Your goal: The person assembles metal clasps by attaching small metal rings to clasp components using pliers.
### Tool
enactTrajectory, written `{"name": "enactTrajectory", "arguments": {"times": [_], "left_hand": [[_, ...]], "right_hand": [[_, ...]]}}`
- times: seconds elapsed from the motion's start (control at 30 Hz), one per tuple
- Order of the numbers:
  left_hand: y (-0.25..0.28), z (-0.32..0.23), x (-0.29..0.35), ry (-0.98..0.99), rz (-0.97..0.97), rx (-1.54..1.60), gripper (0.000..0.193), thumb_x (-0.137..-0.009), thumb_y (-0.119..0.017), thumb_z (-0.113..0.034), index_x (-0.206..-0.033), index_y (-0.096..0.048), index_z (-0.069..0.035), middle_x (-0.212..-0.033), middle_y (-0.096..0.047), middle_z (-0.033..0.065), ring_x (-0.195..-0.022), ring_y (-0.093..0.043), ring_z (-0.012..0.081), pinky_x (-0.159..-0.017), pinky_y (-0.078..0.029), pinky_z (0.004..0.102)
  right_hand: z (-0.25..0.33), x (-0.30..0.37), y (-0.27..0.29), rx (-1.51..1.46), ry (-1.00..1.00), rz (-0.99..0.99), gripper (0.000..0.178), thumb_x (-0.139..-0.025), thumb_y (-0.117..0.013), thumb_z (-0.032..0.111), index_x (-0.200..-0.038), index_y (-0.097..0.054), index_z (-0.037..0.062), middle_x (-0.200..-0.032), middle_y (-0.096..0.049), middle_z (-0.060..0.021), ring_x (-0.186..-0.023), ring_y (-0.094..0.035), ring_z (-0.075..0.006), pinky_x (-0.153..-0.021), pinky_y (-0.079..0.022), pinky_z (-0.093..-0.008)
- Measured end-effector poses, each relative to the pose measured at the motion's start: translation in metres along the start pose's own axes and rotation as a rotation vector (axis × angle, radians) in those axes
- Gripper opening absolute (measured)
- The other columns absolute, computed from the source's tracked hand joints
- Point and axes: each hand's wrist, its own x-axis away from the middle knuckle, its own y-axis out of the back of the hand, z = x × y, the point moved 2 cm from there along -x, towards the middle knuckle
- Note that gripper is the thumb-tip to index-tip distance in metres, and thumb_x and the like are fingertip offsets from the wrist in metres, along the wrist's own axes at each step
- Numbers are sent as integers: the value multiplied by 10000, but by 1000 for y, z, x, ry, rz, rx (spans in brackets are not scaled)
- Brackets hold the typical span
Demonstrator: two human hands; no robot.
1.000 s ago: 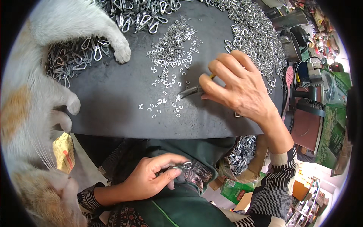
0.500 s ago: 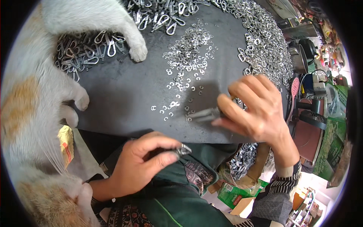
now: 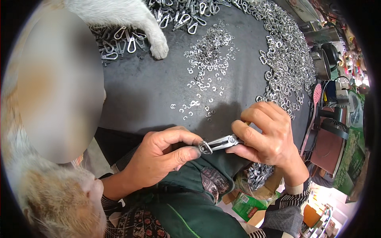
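My left hand pinches a small silver metal fitting between thumb and forefinger. Its looped end sticks out past the fingertips; the rest is hidden in the hand. My right hand is closed around pliers, whose jaws reach the fitting's looped end. Whether the jaws grip a small ring there is too small to tell. Beyond the hands, many small open C-shaped metal rings lie heaped on the dark tabletop, with several scattered nearer to me.
Snap hooks are piled at the far left, and metal links along the right. A white and orange cat takes up the left side, one paw on the table. A box of metal pieces stands below the table's edge.
My right hand has brought the pliers from the scattered rings down to the fitting. My left hand has shifted right and slightly up to meet them. The view has shifted a little.
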Motion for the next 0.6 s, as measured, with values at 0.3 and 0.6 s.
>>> {"name": "enactTrajectory", "arguments": {"times": [0.3, 0.6], "left_hand": [[-4, -10, 15, -192, 2, -214, 136, -926, -614, -7, -1054, -649, 21, -1002, -610, 36, -887, -553, 67, -769, -452, 236], [66, -73, -47, -533, -933, -1681, 520, -835, -741, -242, -1292, -574, -58, -1223, -570, 192, -1152, -574, 297, -966, -468, 422]], "right_hand": [[18, 2, 5, 115, 19, -46, 342, -713, -781, 363, -850, -642, 82, -776, -553, -45, -657, -555, -215, -545, -415, -325], [52, 39, -31, 58, -295, 102, 328, -733, -794, 260, -963, -650, 76, -859, -553, -81, -764, -525, -240, -637, -382, -367]]}}
